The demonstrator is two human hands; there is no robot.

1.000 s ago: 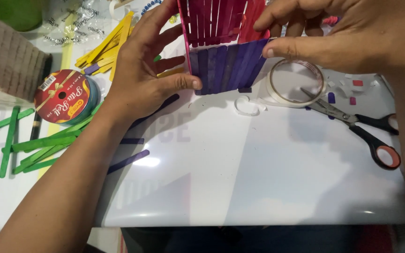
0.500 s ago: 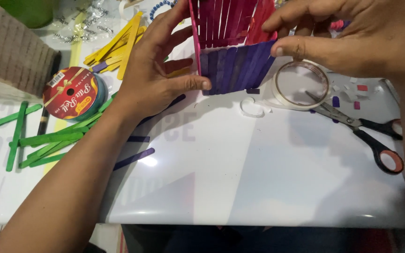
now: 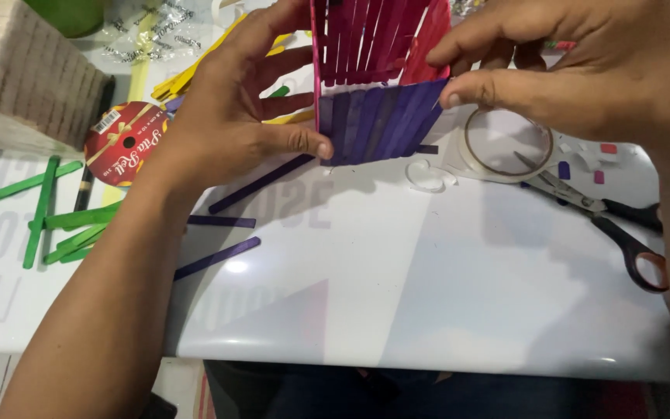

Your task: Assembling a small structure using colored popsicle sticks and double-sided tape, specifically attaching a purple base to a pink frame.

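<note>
A small box of craft sticks (image 3: 374, 77) stands at the far edge of the white table (image 3: 443, 279), and it looks partly built: a purple panel (image 3: 378, 120) faces the camera with pink panels (image 3: 366, 39) rising behind it, already joined as far as can be seen. The left hand (image 3: 234, 116) pinches the purple panel's left edge, thumb pressed to its lower corner and fingers spread behind. The right hand (image 3: 583, 70) pinches the panel's upper right corner between thumb and forefinger. Whether this corner is taped yet is hard to tell, since the fingers hide the seam. A tape roll (image 3: 505, 143) and scissors (image 3: 606, 217) lie just right of the box. Loose purple sticks (image 3: 219, 221), green sticks (image 3: 63, 225) and yellow sticks (image 3: 195, 74) lie unused on the left, so more panels probably remain.
</note>
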